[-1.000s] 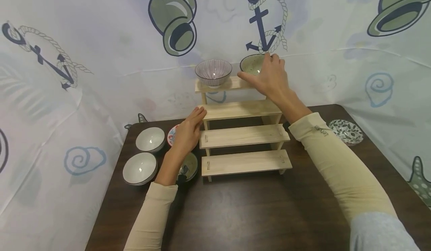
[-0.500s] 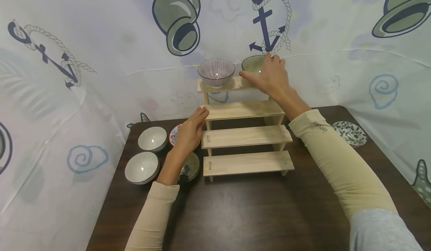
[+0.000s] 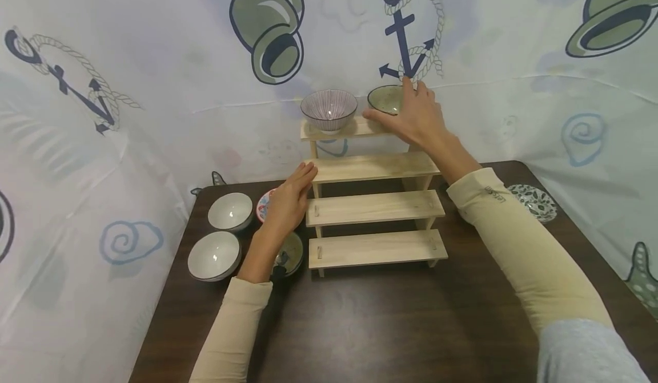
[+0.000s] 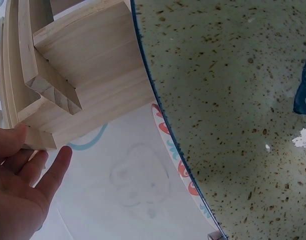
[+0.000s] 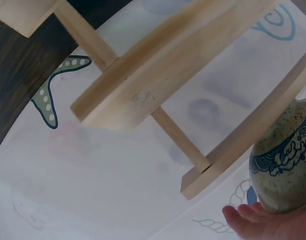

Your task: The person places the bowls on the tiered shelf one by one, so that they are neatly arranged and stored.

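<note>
A speckled green bowl (image 3: 385, 99) with a dark rim stands at the right of the top shelf. My right hand (image 3: 418, 115) holds it, thumb at the front and fingers towards the far side. Blue patterning shows on the bowl's outside in the right wrist view, with fingertips (image 5: 238, 217) against it. My left hand (image 3: 288, 200) is at the left end of a wooden tiered stand (image 3: 372, 167). In the left wrist view its thumb and fingers (image 4: 58, 170) grip a board's end. Left of the green bowl sits a purple-striped bowl (image 3: 329, 111).
Two white bowls (image 3: 230, 212) lie on the left of the dark table (image 3: 370, 326). A red-and-blue patterned dish (image 3: 263, 205) and another speckled green bowl (image 3: 293, 253) are partly behind my left arm. A leaf-patterned dish (image 3: 534, 203) lies at the right, beside my right sleeve.
The right wrist has shifted slightly to the right, its hand still at the green bowl. The left hand and the stand have stayed in place.
</note>
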`<state>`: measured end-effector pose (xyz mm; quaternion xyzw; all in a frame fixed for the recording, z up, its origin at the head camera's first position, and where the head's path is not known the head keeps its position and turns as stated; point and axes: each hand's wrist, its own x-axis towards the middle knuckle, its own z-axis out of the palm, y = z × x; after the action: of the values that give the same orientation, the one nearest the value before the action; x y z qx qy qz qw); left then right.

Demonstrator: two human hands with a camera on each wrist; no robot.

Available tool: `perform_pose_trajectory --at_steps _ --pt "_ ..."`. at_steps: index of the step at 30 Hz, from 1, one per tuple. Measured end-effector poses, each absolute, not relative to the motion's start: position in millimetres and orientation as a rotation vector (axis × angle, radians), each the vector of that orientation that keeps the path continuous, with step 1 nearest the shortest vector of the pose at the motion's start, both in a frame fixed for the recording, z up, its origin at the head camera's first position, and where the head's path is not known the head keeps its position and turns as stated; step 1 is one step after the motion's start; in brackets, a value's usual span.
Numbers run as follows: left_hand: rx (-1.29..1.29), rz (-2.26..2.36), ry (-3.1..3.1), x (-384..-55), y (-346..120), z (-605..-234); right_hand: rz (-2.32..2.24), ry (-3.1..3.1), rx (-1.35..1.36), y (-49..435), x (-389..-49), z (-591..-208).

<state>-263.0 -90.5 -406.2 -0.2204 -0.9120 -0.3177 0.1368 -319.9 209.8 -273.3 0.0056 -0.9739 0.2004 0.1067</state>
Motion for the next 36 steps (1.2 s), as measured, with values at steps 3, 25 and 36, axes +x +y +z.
perform_pose_trajectory --at_steps 3,25,36 --pt "-0.632 -0.925 -2.649 -263 -89 -406 0.607 -2.822 0.044 216 -314 -275" --pt "-0.631 -0.923 -2.63 -257 -88 -408 0.74 -2.712 0.031 262 -261 -302" --pt "-0.639 -0.907 -2.596 -257 -90 -410 0.737 -2.678 0.018 280 -245 -324"
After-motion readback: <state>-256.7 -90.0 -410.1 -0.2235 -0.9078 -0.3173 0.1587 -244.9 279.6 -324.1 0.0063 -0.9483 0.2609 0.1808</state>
